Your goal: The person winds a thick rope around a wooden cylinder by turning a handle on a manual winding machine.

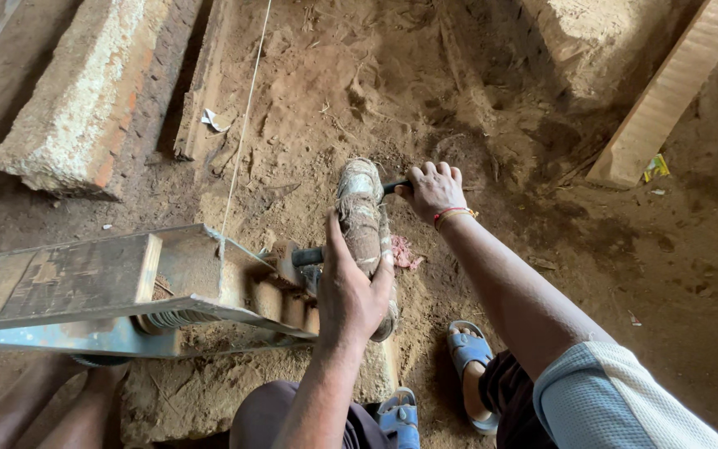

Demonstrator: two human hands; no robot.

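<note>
- Left hand [351, 291] wrapped tight round wrapped roll [364, 224], upright over the dirt [392, 100].
- Right hand [431, 189] fisted on dark handle [394, 186].
- Best kept steady, roll held plumb, feet clear.

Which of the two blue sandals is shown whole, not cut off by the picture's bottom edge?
The right-hand blue sandal, below the right arm, shows whole; the other sandal is cropped at the bottom edge.
</note>
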